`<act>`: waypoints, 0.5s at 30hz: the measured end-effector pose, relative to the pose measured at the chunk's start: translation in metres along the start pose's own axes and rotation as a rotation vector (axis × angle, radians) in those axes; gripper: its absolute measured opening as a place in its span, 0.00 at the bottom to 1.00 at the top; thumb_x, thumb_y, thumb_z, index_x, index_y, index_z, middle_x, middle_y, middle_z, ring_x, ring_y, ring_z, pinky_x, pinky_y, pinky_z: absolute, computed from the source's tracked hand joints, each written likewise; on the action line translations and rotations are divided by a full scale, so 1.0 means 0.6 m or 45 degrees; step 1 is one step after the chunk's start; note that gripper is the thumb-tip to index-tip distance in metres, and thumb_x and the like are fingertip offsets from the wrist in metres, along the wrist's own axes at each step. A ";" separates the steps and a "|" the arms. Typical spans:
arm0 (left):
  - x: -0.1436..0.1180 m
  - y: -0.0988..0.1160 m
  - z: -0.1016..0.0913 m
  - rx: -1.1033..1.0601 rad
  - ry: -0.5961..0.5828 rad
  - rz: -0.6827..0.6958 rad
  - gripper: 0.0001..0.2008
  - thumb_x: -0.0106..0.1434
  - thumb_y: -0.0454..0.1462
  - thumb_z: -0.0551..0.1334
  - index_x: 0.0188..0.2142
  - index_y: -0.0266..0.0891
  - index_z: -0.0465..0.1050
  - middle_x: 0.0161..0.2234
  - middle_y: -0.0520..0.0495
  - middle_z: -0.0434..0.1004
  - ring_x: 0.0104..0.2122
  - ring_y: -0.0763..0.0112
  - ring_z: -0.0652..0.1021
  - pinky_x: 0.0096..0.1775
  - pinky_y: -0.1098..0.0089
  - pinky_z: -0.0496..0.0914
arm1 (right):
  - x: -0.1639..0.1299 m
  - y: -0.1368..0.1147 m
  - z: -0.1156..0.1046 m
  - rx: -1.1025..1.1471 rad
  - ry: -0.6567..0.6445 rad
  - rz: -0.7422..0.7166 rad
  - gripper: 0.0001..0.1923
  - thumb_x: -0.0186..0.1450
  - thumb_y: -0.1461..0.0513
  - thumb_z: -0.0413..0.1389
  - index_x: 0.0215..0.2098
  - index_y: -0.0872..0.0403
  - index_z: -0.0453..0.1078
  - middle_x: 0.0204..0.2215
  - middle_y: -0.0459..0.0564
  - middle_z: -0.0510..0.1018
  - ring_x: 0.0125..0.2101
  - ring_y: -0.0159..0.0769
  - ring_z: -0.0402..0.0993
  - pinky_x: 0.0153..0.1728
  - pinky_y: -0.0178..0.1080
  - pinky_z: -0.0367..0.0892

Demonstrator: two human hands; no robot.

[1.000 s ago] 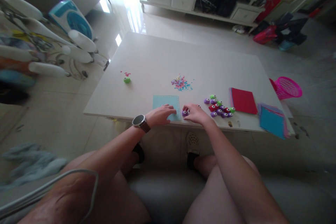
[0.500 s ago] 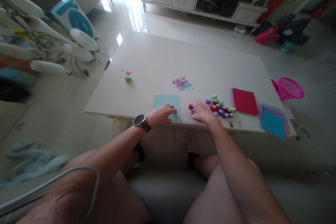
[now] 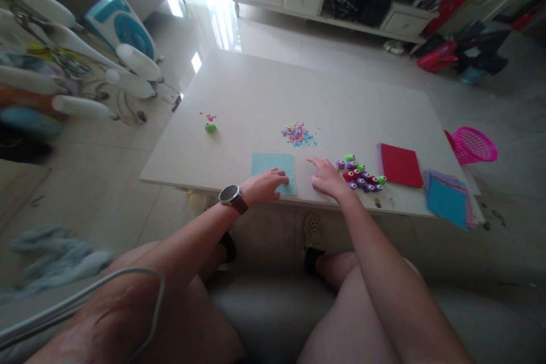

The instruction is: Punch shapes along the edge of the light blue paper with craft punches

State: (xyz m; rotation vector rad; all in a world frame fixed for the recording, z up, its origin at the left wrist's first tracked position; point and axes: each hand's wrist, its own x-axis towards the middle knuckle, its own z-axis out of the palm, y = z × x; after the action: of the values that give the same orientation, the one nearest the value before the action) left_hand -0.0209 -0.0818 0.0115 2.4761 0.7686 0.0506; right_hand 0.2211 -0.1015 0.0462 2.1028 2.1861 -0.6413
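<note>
A light blue paper sheet (image 3: pixel 273 162) with small notches along its top and right edges lies near the table's front edge. My left hand (image 3: pixel 268 185), with a watch on the wrist, rests on it, fingers spread. To its right is my right hand (image 3: pixel 327 177), index finger stretched out to the left and the other fingers bent. A purple craft punch (image 3: pixel 314 185) shows partly beneath its thumb; the hand hides the rest. Just right of that hand stands a cluster of small green, purple and red craft punches (image 3: pixel 362 176) with big eyes.
Colourful paper confetti (image 3: pixel 299 134) is heaped mid-table. A green punch (image 3: pixel 210 127) stands at the left beside pink bits (image 3: pixel 210 118). Red paper (image 3: pixel 401 165) and blue sheets (image 3: pixel 447 200) lie at the right. A pink basket (image 3: pixel 475 145) stands beyond the white table (image 3: pixel 256 91).
My right index finger has lifted and straightened away from the purple punch, which the fingers were pinching around. My left hand stays on the blue sheet. The view has shifted slightly.
</note>
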 end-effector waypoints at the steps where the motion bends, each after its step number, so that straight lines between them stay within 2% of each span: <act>1: 0.000 0.000 0.000 0.003 0.000 -0.001 0.16 0.63 0.31 0.64 0.51 0.40 0.77 0.49 0.43 0.79 0.52 0.58 0.76 0.55 0.61 0.71 | 0.001 0.003 0.002 0.009 0.025 -0.001 0.38 0.65 0.70 0.52 0.73 0.56 0.64 0.70 0.61 0.69 0.69 0.51 0.63 0.68 0.55 0.60; 6: 0.000 0.001 -0.001 -0.007 -0.003 0.004 0.16 0.63 0.31 0.64 0.50 0.40 0.77 0.49 0.43 0.79 0.53 0.58 0.76 0.56 0.61 0.71 | 0.004 0.010 0.012 0.049 0.034 -0.022 0.31 0.65 0.69 0.53 0.66 0.54 0.72 0.65 0.58 0.75 0.67 0.50 0.67 0.67 0.55 0.61; 9: 0.001 0.001 -0.001 -0.004 -0.005 -0.003 0.15 0.63 0.31 0.64 0.50 0.40 0.77 0.50 0.43 0.79 0.53 0.58 0.76 0.56 0.61 0.71 | 0.009 0.012 0.013 0.143 0.131 -0.072 0.24 0.64 0.70 0.54 0.57 0.56 0.77 0.59 0.59 0.80 0.61 0.48 0.74 0.64 0.52 0.65; 13: 0.003 0.005 -0.003 0.011 0.008 -0.023 0.14 0.62 0.31 0.64 0.48 0.40 0.78 0.50 0.42 0.79 0.53 0.57 0.76 0.57 0.61 0.72 | -0.002 -0.010 -0.014 0.419 0.467 -0.245 0.13 0.66 0.67 0.55 0.45 0.56 0.79 0.44 0.56 0.85 0.45 0.44 0.81 0.54 0.48 0.73; 15: 0.005 0.011 -0.005 0.021 0.006 -0.053 0.13 0.62 0.30 0.64 0.46 0.40 0.78 0.50 0.42 0.79 0.52 0.57 0.77 0.56 0.61 0.73 | -0.027 -0.035 -0.043 0.607 0.703 -0.349 0.10 0.68 0.62 0.56 0.44 0.53 0.79 0.41 0.54 0.85 0.41 0.43 0.81 0.47 0.47 0.76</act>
State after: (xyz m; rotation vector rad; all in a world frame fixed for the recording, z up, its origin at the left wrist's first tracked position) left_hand -0.0157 -0.0834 0.0172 2.4755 0.8257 0.0353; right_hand 0.2089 -0.1083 0.0802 2.4575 2.8986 -0.7266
